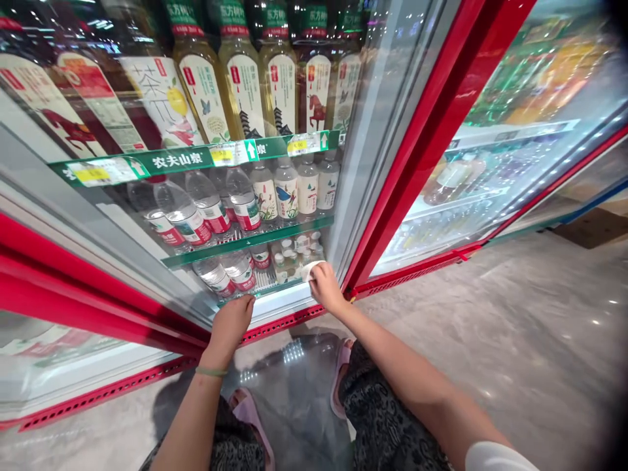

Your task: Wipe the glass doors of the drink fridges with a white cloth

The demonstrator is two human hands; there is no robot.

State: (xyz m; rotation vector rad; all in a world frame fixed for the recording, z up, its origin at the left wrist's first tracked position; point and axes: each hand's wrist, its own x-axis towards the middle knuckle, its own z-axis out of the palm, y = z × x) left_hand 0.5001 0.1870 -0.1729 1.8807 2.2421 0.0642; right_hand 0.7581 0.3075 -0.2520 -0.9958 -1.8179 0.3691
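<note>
I crouch before an open drinks fridge with red frames. My left hand (233, 324) curls over the white bottom edge of the fridge opening (275, 302), fingers bent on the ledge. My right hand (324, 288) is closed on a small white cloth (311, 269) pressed against the low right corner of the opening. Just behind both hands stand water bottles with red labels (235, 271) on the lowest shelf.
Upper shelves hold tea bottles (245, 85) and water bottles (206, 209) behind a green price strip (196, 158). The open red-framed glass door (441, 131) swings out on the right. A second red fridge frame (73, 275) is left. Grey polished floor (515, 340) spreads right.
</note>
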